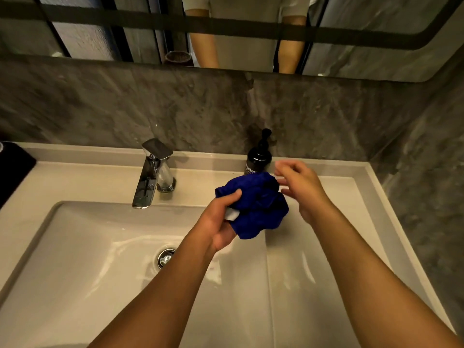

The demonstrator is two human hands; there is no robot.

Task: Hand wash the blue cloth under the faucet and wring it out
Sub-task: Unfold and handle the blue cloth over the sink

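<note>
The left hand (221, 217) holds the bunched blue cloth (253, 204) tight over the sink (75, 247) – off to the side of the faucet (153, 172). The right hand (301, 187) is loose, holding nothing – it should grab the other end and twist hard

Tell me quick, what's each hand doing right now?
Left hand: grips the bunched cloth over the sink.
Right hand: open, fingers loose beside the cloth, holding nothing.
</note>
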